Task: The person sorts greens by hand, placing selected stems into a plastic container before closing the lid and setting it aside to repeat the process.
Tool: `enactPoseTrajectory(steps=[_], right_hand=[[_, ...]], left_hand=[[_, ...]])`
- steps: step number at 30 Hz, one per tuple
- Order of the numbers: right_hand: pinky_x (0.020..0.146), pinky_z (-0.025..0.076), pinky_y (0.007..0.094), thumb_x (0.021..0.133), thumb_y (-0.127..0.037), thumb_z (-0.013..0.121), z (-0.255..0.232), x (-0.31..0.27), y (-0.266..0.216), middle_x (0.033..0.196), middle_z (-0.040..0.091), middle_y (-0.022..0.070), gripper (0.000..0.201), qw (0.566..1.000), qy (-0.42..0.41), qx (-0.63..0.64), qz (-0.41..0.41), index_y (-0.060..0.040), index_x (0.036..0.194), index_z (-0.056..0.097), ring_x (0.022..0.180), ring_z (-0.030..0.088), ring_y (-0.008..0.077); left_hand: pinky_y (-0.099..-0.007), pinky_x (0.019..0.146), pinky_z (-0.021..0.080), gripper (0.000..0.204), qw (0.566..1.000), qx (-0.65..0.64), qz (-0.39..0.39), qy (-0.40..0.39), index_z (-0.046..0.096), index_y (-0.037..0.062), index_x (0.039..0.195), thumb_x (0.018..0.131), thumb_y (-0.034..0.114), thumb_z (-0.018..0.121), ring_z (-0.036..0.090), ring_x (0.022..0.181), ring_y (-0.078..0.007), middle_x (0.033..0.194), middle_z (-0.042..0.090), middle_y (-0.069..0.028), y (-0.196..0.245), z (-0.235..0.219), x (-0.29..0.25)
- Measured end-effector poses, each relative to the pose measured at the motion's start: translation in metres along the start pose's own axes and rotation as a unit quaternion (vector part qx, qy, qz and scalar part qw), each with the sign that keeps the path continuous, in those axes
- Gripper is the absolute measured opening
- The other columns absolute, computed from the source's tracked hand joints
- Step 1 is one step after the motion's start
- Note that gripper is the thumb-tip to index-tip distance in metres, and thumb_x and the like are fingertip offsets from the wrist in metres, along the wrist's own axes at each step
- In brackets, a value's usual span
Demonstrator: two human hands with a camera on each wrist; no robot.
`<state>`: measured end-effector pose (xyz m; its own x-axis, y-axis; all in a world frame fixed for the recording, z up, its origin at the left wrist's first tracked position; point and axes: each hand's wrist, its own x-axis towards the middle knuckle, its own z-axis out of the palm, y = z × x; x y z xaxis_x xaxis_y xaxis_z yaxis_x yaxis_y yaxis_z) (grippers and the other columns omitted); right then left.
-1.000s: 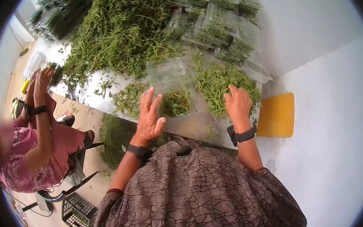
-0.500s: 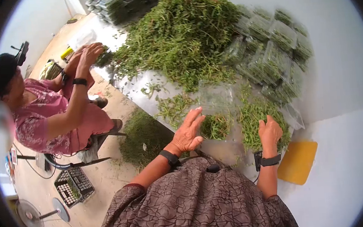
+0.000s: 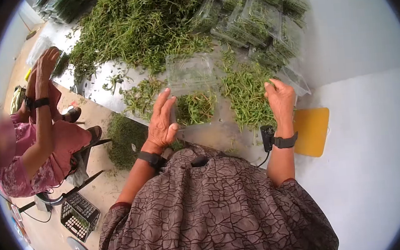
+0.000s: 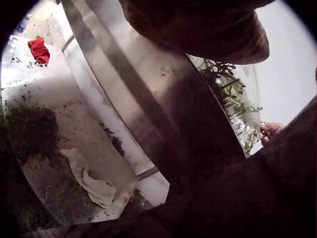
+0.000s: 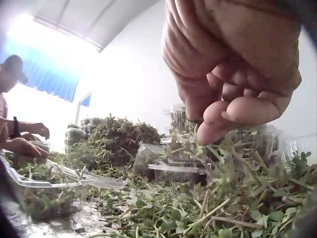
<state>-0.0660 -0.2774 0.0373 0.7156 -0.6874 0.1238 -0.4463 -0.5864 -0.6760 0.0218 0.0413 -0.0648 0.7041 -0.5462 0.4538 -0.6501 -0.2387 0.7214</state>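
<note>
An open clear plastic clamshell box (image 3: 191, 71) lies on the metal table, leafy green sprigs (image 3: 196, 109) in its near half. My left hand (image 3: 162, 121) is at the box's left side, fingers extended and thumb apart. Seen dark from below in the left wrist view, that left hand (image 4: 198, 25) is beside the box. My right hand (image 3: 281, 100) is over the right edge of a loose pile of greens (image 3: 249, 93), fingers curled. Thumb and fingertips of the right hand (image 5: 218, 109) pinch at the top of the sprigs (image 5: 233, 168) in the right wrist view.
A large heap of greens (image 3: 136, 31) covers the table's back. Filled clamshell boxes (image 3: 257, 19) are stacked at the back right. A yellow board (image 3: 312, 132) stands by the wall. Another person (image 3: 37, 147) sits at left, near a black crate (image 3: 79, 216).
The head view swung one way and back. My right hand has shifted right, from the middle of the small pile to its edge. The left hand stays beside the box.
</note>
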Motion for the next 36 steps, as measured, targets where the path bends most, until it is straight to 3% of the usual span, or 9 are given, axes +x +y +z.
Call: enactPoseTrajectory(steps=[6, 19, 21, 23, 25, 32, 34, 35, 36], right_hand=[[0.058, 0.048, 0.0254, 0.085, -0.014, 0.067, -0.014, -0.022, -0.031, 0.076, 0.069, 0.0091, 0.031, 0.985, -0.053, 0.161, 0.011, 0.0050, 0.110, 0.066, 0.064, 0.060, 0.0098], [0.056, 0.049, 0.0234, 0.084, -0.009, 0.068, -0.012, -0.065, -0.116, 0.076, 0.070, 0.0100, 0.028, 0.933, -0.155, 0.313, -0.087, 0.0061, 0.108, 0.066, 0.063, 0.061, 0.0090], [0.055, 0.047, 0.0230, 0.083, -0.009, 0.069, 0.005, -0.064, -0.109, 0.075, 0.069, 0.0088, 0.028, 0.932, -0.165, 0.306, -0.100, 0.0043, 0.108, 0.067, 0.063, 0.060, 0.0080], [0.055, 0.046, 0.0235, 0.082, -0.009, 0.070, 0.022, -0.062, -0.102, 0.074, 0.068, 0.0071, 0.029, 0.960, -0.192, 0.145, -0.142, 0.0012, 0.109, 0.067, 0.062, 0.059, 0.0075], [0.056, 0.046, 0.0245, 0.081, -0.011, 0.070, 0.030, -0.065, -0.095, 0.073, 0.068, 0.0066, 0.030, 0.964, -0.224, 0.097, -0.108, -0.0012, 0.110, 0.068, 0.061, 0.058, 0.0081], [0.062, 0.051, 0.0288, 0.082, -0.014, 0.069, 0.032, -0.062, -0.068, 0.084, 0.072, 0.0110, 0.029, 0.984, -0.136, 0.054, -0.100, -0.0043, 0.109, 0.069, 0.066, 0.066, 0.0189], [0.076, 0.052, 0.0347, 0.082, -0.013, 0.068, 0.028, -0.064, -0.071, 0.102, 0.071, 0.0123, 0.028, 0.971, -0.136, -0.028, -0.194, -0.0064, 0.109, 0.069, 0.086, 0.067, 0.0254], [0.076, 0.052, 0.0347, 0.082, -0.013, 0.068, 0.029, -0.066, -0.069, 0.102, 0.071, 0.0123, 0.028, 0.972, -0.134, -0.027, -0.192, -0.0064, 0.109, 0.069, 0.086, 0.067, 0.0254], [0.083, 0.050, 0.0369, 0.082, -0.013, 0.068, 0.033, -0.069, -0.068, 0.108, 0.069, 0.0122, 0.027, 0.954, -0.144, -0.041, -0.261, -0.0072, 0.109, 0.069, 0.096, 0.064, 0.0267]], left_hand=[[-0.0472, 0.110, 0.028, 0.073, 1.000, -0.002, 0.003, 0.000, 0.040, 0.0029, 0.136, 0.093, 0.061, 0.033, 0.033, 0.134, -0.0422, 0.146, 0.033, -0.0230, -0.002, 0.001, -0.001], [-0.0458, 0.110, 0.030, 0.066, 1.000, -0.015, 0.021, 0.010, 0.040, 0.0036, 0.135, 0.094, 0.054, 0.035, 0.034, 0.134, -0.0404, 0.147, 0.033, -0.0198, -0.004, 0.001, -0.002], [-0.0457, 0.109, 0.031, 0.064, 0.999, -0.014, 0.028, 0.016, 0.040, 0.0035, 0.135, 0.094, 0.053, 0.036, 0.035, 0.133, -0.0407, 0.146, 0.034, -0.0205, -0.005, 0.001, -0.002], [-0.0457, 0.109, 0.032, 0.064, 0.999, -0.019, 0.024, 0.018, 0.041, 0.0035, 0.134, 0.094, 0.052, 0.037, 0.036, 0.132, -0.0409, 0.145, 0.035, -0.0208, -0.003, 0.001, -0.001], [-0.0457, 0.109, 0.032, 0.063, 0.999, -0.021, 0.025, 0.019, 0.041, 0.0037, 0.134, 0.094, 0.052, 0.037, 0.036, 0.132, -0.0411, 0.145, 0.035, -0.0209, -0.004, 0.002, -0.002], [-0.0460, 0.109, 0.031, 0.063, 0.999, -0.021, 0.026, 0.020, 0.040, 0.0043, 0.135, 0.094, 0.051, 0.037, 0.035, 0.133, -0.0414, 0.146, 0.034, -0.0199, -0.007, 0.003, -0.003], [-0.0461, 0.109, 0.031, 0.064, 0.999, -0.018, 0.025, 0.017, 0.040, 0.0043, 0.136, 0.094, 0.052, 0.037, 0.035, 0.133, -0.0413, 0.146, 0.034, -0.0196, -0.008, 0.003, -0.003], [-0.0462, 0.109, 0.031, 0.064, 0.999, -0.015, 0.024, 0.014, 0.040, 0.0043, 0.136, 0.094, 0.053, 0.037, 0.035, 0.133, -0.0412, 0.147, 0.034, -0.0193, -0.008, 0.003, -0.003], [-0.0462, 0.109, 0.031, 0.064, 0.999, -0.016, 0.026, 0.012, 0.040, 0.0043, 0.136, 0.094, 0.053, 0.037, 0.035, 0.133, -0.0412, 0.147, 0.034, -0.0193, -0.007, 0.003, -0.002]])
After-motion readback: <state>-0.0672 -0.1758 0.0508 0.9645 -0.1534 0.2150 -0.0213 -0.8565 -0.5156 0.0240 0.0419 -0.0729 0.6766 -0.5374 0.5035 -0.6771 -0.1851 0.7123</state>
